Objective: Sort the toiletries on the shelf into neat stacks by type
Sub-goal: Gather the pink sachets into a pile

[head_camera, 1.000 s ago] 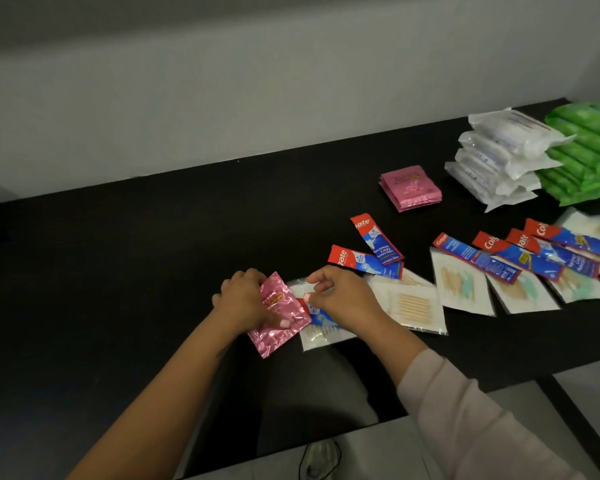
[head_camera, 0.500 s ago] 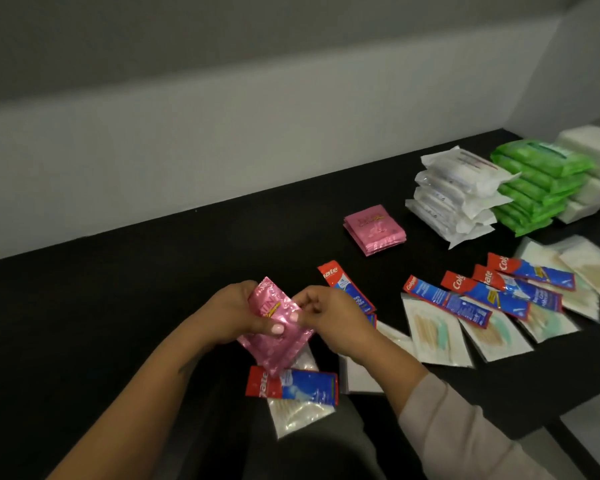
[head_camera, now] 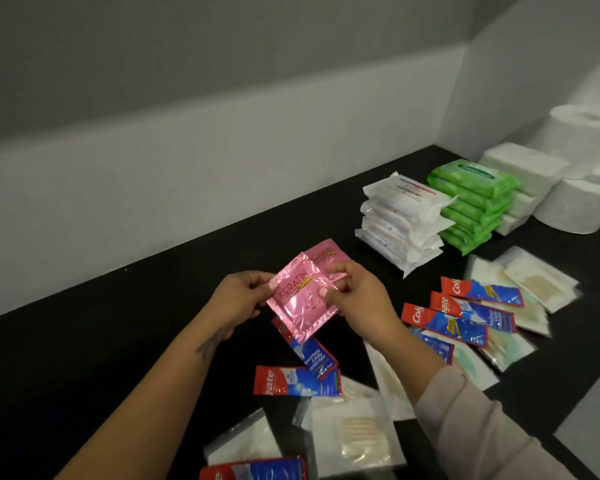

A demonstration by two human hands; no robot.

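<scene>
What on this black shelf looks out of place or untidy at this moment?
Red-and-blue toothpaste sachets lie scattered at odd angles over clear cotton-swab packets, unlike the neat white packet stack and green wipe pack stack. Both hands, left and right, hold a pink foil sachet off the shelf.

Pink sachet (head_camera: 302, 296) reads "KERATIN"; toothpaste sachets (head_camera: 459, 311) show partial "Colg"/"gate", one (head_camera: 314, 356) reading "Maximum Cavity Protection"; other labels illegible.
</scene>
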